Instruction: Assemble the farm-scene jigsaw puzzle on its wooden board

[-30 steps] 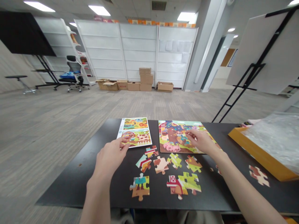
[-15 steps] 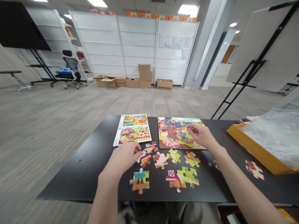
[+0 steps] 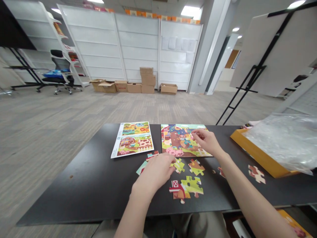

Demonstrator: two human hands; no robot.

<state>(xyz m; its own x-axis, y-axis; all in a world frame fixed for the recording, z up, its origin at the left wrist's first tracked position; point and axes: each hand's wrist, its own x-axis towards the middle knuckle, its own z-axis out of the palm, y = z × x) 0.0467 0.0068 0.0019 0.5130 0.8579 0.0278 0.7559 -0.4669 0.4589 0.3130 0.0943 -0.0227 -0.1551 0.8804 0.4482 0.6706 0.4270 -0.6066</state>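
Tall white shelves [image 3: 137, 53] are lining the far side of the room, and orange-and-white boxes [image 3: 160, 16] are sitting along their top. Brown cardboard boxes [image 3: 148, 80] are resting at their foot on the gray, streaky floor [image 3: 138, 105]. On the left, a black office chair [image 3: 59, 71] is standing near a large dark screen [image 3: 13, 28]. On the right, a gray pillar [image 3: 201, 53] is rising, and a black stand [image 3: 256, 71] is bracing a pale board [image 3: 294, 43]. Ceiling lights [image 3: 190, 11] are glowing white. A black table [image 3: 86, 188] is filling the foreground.

The flat rectangular puzzle board [image 3: 175, 151] shows pink, brown, green and blue. The matte black table [image 3: 99, 185] bears 1 mustard-yellow open box [image 3: 262, 154].
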